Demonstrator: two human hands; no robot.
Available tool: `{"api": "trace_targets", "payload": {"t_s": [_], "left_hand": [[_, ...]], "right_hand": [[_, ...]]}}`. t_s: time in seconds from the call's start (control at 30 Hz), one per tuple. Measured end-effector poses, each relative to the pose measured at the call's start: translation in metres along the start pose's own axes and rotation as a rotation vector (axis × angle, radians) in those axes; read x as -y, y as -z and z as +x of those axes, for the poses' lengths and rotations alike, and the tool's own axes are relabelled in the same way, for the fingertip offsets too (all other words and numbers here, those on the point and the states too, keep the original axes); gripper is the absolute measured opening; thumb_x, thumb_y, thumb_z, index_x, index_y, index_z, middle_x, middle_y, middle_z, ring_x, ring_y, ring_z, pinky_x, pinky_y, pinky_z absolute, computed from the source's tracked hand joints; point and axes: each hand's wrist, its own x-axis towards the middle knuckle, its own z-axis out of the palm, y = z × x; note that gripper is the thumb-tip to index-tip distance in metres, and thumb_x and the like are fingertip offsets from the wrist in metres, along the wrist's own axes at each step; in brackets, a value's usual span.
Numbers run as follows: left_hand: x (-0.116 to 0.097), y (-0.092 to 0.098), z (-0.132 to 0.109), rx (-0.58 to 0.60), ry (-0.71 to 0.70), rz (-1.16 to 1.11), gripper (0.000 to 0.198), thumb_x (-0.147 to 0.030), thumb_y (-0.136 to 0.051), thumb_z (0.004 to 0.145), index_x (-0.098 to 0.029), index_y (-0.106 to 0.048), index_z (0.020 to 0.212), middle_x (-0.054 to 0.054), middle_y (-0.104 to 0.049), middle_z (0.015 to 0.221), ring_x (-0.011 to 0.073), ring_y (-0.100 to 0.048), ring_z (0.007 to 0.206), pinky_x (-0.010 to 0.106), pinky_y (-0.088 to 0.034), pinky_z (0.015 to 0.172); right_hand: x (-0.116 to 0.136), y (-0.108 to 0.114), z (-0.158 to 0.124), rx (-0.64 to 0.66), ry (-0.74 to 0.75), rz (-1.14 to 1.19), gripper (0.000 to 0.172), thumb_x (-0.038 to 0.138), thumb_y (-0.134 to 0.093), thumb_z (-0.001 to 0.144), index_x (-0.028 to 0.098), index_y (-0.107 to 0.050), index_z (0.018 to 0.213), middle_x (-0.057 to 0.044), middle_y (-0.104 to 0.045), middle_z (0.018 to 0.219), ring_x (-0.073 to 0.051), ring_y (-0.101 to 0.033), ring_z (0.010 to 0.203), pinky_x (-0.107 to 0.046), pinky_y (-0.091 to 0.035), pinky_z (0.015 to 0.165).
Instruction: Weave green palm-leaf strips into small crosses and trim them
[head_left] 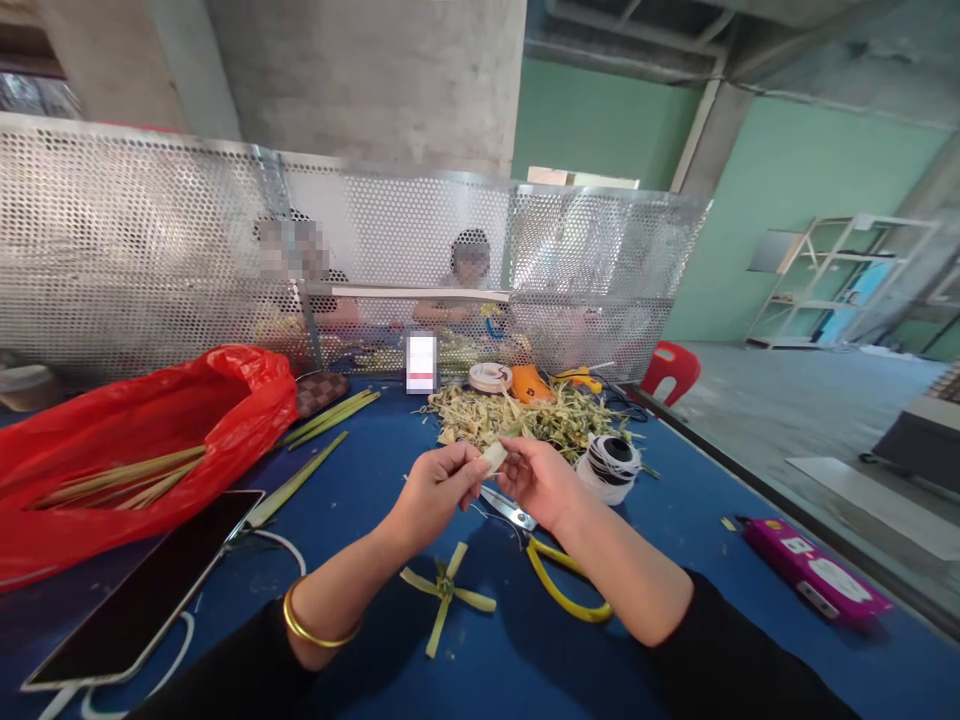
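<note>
Between my two hands is a short pale green strip of leaf [494,457], pinched from both sides above the blue table [360,580]. My left hand [442,483] grips its left end between thumb and fingers. At its right end, the fingertips of my right hand [536,478] close on it. Under and beside my right hand lie scissors with yellow handles [559,590], their blades partly hidden. Nearer me rests a cross-shaped piece of leaf strips [444,590] with a darker knotted centre.
Behind my hands spreads a heap of leaf scraps [480,415], with a spool of white cord [611,465] at its right. A red plastic bag [247,385] with long leaves and a tablet [150,590] lie left; a purple box [810,570] lies right. A perforated metal screen [390,220] stands behind.
</note>
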Motion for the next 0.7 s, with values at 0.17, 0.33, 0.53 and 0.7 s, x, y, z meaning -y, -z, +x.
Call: {"api": "trace_targets", "payload": {"t_s": [0.17, 0.33, 0.53, 0.7], "left_hand": [[-0.001, 0.017, 0.004, 0.135, 0.023, -0.051, 0.031, -0.043, -0.059, 0.078, -0.017, -0.053, 0.064, -0.004, -0.052, 0.055, 0.0067, -0.040, 0.047, 0.021, -0.031, 0.049], [0.006, 0.029, 0.012, 0.138, -0.014, 0.106, 0.031, -0.045, -0.059, 0.078, -0.016, -0.057, 0.067, -0.003, -0.051, 0.056, 0.0082, -0.043, 0.051, 0.021, -0.033, 0.052], [0.015, 0.035, 0.016, 0.129, 0.046, 0.133, 0.034, -0.048, -0.056, 0.078, -0.017, -0.055, 0.067, -0.003, -0.052, 0.057, 0.0087, -0.044, 0.051, 0.021, -0.034, 0.052], [0.008, 0.036, 0.015, 0.153, 0.050, 0.081, 0.034, -0.047, -0.058, 0.078, -0.017, -0.052, 0.063, -0.003, -0.051, 0.055, 0.0081, -0.043, 0.050, 0.020, -0.033, 0.051]], "right_hand": [[0.006, -0.005, -0.008, 0.019, -0.180, 0.062, 0.018, 0.008, -0.052, 0.081, 0.012, -0.058, 0.065, -0.001, -0.060, 0.047, -0.009, -0.056, 0.040, -0.015, -0.046, 0.039], [0.000, -0.005, -0.006, 0.047, -0.146, 0.070, 0.009, 0.008, -0.059, 0.077, 0.011, -0.060, 0.069, -0.002, -0.062, 0.050, -0.010, -0.058, 0.041, -0.016, -0.045, 0.038], [0.001, 0.001, 0.002, 0.017, 0.126, 0.073, 0.012, 0.018, -0.074, 0.065, 0.015, -0.063, 0.070, 0.000, -0.067, 0.060, -0.010, -0.061, 0.051, -0.018, -0.049, 0.048], [0.006, 0.004, 0.004, -0.040, 0.244, 0.061, 0.022, 0.023, -0.080, 0.055, 0.015, -0.063, 0.065, 0.002, -0.064, 0.056, -0.009, -0.058, 0.049, -0.018, -0.045, 0.046]]}}
